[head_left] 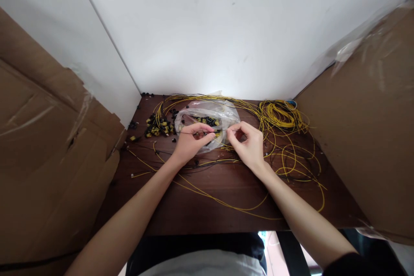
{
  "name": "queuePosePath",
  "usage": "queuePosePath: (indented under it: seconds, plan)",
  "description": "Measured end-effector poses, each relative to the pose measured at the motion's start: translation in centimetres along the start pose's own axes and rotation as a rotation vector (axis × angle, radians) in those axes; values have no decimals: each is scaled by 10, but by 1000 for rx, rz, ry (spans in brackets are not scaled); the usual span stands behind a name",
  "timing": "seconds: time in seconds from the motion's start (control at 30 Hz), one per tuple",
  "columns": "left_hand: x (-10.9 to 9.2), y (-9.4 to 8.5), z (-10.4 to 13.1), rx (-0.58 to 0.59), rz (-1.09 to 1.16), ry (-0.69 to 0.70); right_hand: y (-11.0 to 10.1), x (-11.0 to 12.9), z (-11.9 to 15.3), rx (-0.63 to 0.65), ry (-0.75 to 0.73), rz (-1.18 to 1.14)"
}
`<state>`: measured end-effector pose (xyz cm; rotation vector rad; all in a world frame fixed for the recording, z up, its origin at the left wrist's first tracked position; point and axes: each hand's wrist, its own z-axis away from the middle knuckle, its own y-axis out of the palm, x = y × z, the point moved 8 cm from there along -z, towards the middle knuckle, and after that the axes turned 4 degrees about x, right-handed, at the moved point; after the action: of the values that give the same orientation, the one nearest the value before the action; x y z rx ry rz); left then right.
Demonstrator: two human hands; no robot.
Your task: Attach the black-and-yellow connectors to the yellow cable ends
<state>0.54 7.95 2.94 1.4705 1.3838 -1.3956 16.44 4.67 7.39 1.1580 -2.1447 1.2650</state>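
- Here we are over the worktop (194, 217), a thin dark wire (221, 130) stretched between our two hands, just above the near side of a clear plastic bag (231, 114); held up there, it likely stays easier to see and clear of the tangle below.
- Our left hand (190, 143) has thumb and index tips nearly together, pinching, it seems, on the wire; the exact contact is too small to tell.
- Our right hand (251, 144) faces it, fingertips closed on the wire's other side; such a light pinch probably suits something this fine.
- Small black and yellow connectors (207, 120) show in the bag; it sits centrally, perhaps so both hands reach it equally.
- More connectors lie in a loose pile (161, 127) to our left; a coil of yellow wires (281, 114) sits at the far right, its loops perhaps gathered to limit snagging.
- Loose yellow wires (223, 202) sweep across our near side; cardboard (362, 138) walls both flanks, maybe keeping everything from straying.
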Motion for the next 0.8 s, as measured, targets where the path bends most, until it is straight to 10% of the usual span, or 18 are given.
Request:
queuePosePath:
  seconds: [0.8]
  plan:
    - [-10, 6, 2, 51, -108, 34, 10, 3, 2, 87, -48, -27]
